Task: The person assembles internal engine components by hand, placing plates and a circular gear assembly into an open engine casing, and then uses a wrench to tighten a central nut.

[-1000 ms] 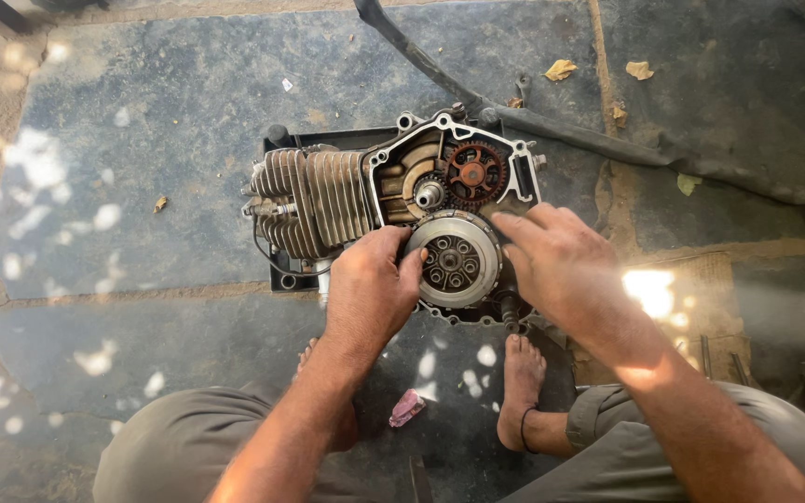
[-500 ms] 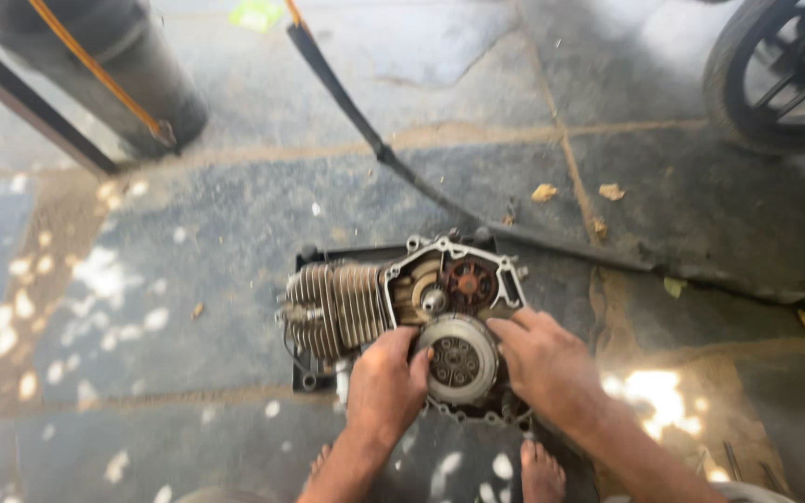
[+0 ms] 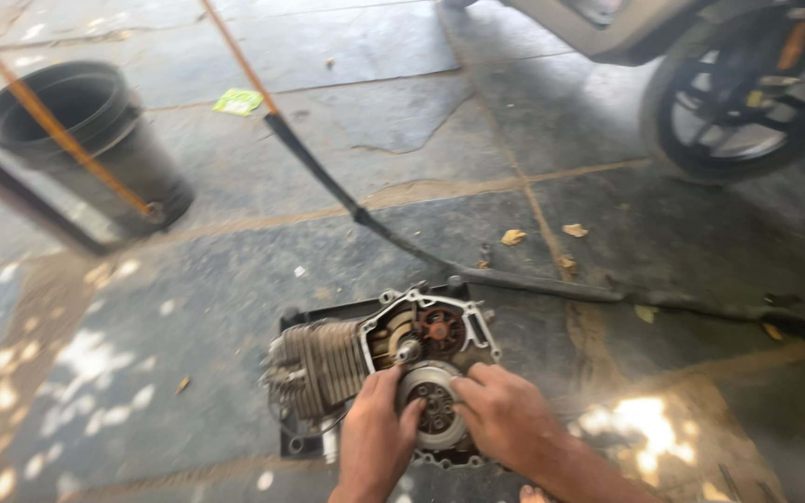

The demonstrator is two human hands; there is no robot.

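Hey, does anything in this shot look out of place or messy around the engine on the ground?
Nothing looks broken. The engine sits with its side cover off, gears bare, while the left hand and right hand grip the round clutch. Dry leaves and a green scrap litter the stone floor.

My view tilts up from a second ago: the engine (image 3: 379,373) sits low in the frame now instead of at its middle, and my knees and foot drop almost out of sight. A black bucket (image 3: 86,140) comes in at upper left, a motorcycle wheel (image 3: 738,102) at upper right, and more of the long black hose (image 3: 402,237) shows across the stone floor (image 3: 607,224). My left hand (image 3: 375,438) and right hand (image 3: 505,419) now reach only the bottom edge.
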